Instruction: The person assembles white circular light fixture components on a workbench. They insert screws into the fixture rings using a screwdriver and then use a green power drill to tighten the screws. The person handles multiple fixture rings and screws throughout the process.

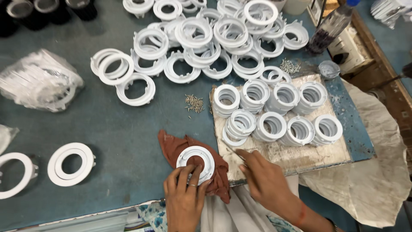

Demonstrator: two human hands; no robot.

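We are pressing our left hand fingers on a white plastic ring; our right hand is pinching a thin tool beside the worn board carrying stacked white rings.

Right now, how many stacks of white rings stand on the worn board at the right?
8 stacks on the board: four along the back row, four along the front, the front-left one leaning. None seems hidden.

Left hand fingers spread; right hand pinched (fingertips together).
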